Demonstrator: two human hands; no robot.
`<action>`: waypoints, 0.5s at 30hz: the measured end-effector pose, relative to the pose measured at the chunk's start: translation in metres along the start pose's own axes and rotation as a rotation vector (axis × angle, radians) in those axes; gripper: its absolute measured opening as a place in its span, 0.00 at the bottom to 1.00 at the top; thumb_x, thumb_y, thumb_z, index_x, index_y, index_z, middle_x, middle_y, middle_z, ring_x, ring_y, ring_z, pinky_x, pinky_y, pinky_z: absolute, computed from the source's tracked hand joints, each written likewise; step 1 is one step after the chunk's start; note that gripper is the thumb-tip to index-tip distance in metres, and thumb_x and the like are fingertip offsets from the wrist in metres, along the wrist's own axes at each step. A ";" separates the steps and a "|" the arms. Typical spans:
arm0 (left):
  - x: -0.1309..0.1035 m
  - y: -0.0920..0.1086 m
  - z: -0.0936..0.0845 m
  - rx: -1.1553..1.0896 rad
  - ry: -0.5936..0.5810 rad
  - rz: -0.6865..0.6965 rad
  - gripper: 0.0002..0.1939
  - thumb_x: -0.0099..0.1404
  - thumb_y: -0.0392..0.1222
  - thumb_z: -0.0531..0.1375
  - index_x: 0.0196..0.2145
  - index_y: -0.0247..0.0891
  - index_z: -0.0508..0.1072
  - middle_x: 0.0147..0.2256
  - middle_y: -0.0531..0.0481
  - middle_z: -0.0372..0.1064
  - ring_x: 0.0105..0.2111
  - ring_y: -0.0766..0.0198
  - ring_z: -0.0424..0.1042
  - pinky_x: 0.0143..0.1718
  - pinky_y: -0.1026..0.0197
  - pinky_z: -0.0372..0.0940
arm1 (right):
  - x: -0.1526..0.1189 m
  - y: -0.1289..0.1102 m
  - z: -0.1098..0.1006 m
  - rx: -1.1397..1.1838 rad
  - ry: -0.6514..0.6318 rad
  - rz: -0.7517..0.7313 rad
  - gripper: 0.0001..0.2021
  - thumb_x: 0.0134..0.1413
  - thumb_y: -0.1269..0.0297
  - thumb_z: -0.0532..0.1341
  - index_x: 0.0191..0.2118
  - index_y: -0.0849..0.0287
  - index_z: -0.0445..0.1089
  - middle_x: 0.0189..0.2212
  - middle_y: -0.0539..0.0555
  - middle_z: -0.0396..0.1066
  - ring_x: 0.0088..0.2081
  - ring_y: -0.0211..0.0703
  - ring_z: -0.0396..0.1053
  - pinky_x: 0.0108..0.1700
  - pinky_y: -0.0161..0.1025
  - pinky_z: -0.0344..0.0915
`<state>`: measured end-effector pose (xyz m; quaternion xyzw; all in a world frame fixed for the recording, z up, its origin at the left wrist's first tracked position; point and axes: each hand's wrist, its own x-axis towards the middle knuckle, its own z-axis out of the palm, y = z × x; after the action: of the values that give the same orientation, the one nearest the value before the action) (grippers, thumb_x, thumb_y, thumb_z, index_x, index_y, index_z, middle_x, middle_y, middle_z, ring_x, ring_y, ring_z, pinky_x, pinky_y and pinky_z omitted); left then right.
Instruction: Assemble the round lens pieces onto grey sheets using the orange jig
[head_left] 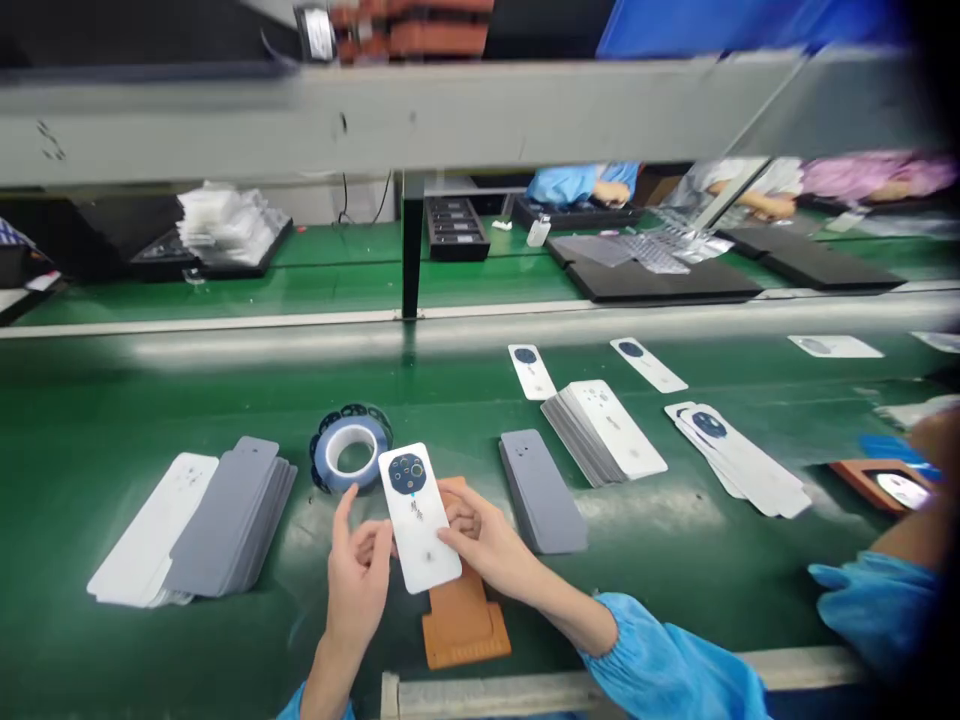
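My right hand [484, 535] grips a white phone-shaped panel [424, 535] by its right edge, thumb on its face. A dark blue round sticker [407, 474] covers the camera area at the panel's top. Close to the panel's left edge is my left hand [360, 570], its index finger raised and its thumb near the panel; whether it touches is unclear. Beneath the panel lies an orange-brown fixture [461, 625], partly hidden. A roll of blue round stickers [351, 448] lies just behind my left hand.
Grey panels [225, 520] and white panels [154, 530] are stacked at the left. Right of my hands are another grey stack [544, 490], a white stack [611, 430] and stickered panels [742, 455]. A person's blue sleeve [877, 610] is at the far right. A metal beam crosses above.
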<state>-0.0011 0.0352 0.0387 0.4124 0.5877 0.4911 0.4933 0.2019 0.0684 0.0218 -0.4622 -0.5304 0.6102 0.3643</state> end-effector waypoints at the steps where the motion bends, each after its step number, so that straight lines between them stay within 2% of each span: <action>1: 0.000 0.000 -0.004 0.044 0.051 0.069 0.40 0.69 0.58 0.61 0.69 0.38 0.50 0.33 0.48 0.77 0.25 0.63 0.74 0.31 0.61 0.72 | 0.019 -0.002 -0.008 -0.029 0.046 -0.015 0.27 0.57 0.65 0.66 0.62 0.58 0.65 0.34 0.50 0.73 0.32 0.38 0.73 0.37 0.37 0.71; 4: 0.005 -0.004 -0.020 0.206 0.281 0.270 0.34 0.69 0.58 0.60 0.65 0.38 0.60 0.36 0.46 0.77 0.31 0.60 0.75 0.36 0.57 0.72 | 0.091 -0.015 -0.039 -0.211 0.225 0.030 0.28 0.57 0.68 0.65 0.63 0.59 0.63 0.35 0.50 0.74 0.31 0.39 0.75 0.33 0.36 0.73; 6: 0.011 -0.008 -0.032 0.332 0.419 0.391 0.30 0.67 0.59 0.61 0.60 0.39 0.66 0.44 0.41 0.76 0.38 0.54 0.75 0.42 0.53 0.72 | 0.140 -0.025 -0.061 -0.290 0.297 0.047 0.26 0.59 0.71 0.64 0.62 0.61 0.64 0.36 0.52 0.75 0.31 0.40 0.75 0.31 0.36 0.73; 8: 0.017 -0.014 -0.041 0.454 0.517 0.399 0.31 0.64 0.61 0.62 0.58 0.41 0.68 0.54 0.37 0.72 0.48 0.47 0.74 0.50 0.48 0.70 | 0.183 -0.034 -0.078 -0.360 0.347 0.061 0.22 0.61 0.71 0.64 0.60 0.63 0.66 0.37 0.53 0.76 0.33 0.40 0.75 0.34 0.36 0.74; 11: 0.024 -0.025 -0.049 0.534 0.515 0.249 0.41 0.60 0.63 0.63 0.64 0.39 0.63 0.61 0.35 0.66 0.56 0.42 0.70 0.55 0.45 0.68 | 0.222 -0.040 -0.091 -0.475 0.393 0.104 0.15 0.66 0.64 0.65 0.55 0.62 0.70 0.44 0.56 0.75 0.40 0.43 0.76 0.43 0.43 0.76; 13: 0.029 -0.035 -0.051 0.509 0.433 0.157 0.46 0.59 0.64 0.61 0.67 0.36 0.58 0.58 0.35 0.70 0.51 0.45 0.75 0.49 0.48 0.71 | 0.233 -0.041 -0.092 -0.547 0.413 0.123 0.15 0.67 0.60 0.64 0.54 0.61 0.71 0.50 0.57 0.73 0.46 0.47 0.75 0.47 0.49 0.75; 15: 0.034 -0.044 -0.051 0.487 0.366 0.090 0.48 0.58 0.66 0.60 0.67 0.33 0.58 0.52 0.36 0.75 0.42 0.48 0.78 0.40 0.51 0.71 | 0.236 -0.041 -0.091 -0.606 0.434 0.126 0.15 0.67 0.58 0.63 0.54 0.60 0.71 0.52 0.58 0.72 0.49 0.49 0.74 0.51 0.51 0.74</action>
<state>-0.0575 0.0518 -0.0090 0.4489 0.7483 0.4234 0.2435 0.2141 0.3240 0.0189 -0.6992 -0.5678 0.3348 0.2768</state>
